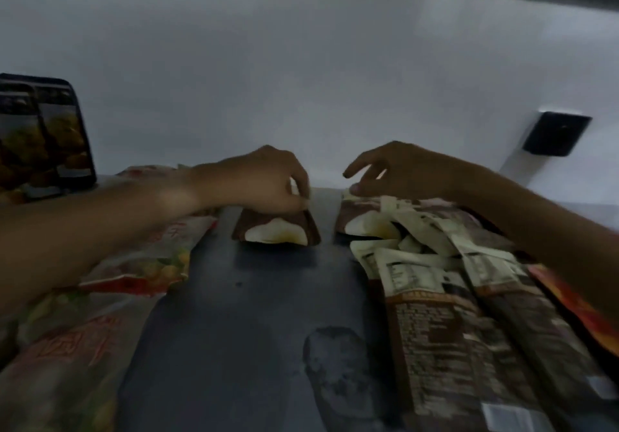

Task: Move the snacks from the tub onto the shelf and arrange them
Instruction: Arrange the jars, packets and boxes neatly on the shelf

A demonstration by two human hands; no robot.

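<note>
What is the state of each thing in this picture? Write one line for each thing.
Left hand: fingers pinch the top of the small brown packet.
Small brown packet: on the shelf, held at its top edge.
Right hand: fingers loosely spread, touching the brown packets.
Brown packets: lying overlapped in a row.
Red and white packets: lying flat.
Dark shelf: bare down its middle.
</note>
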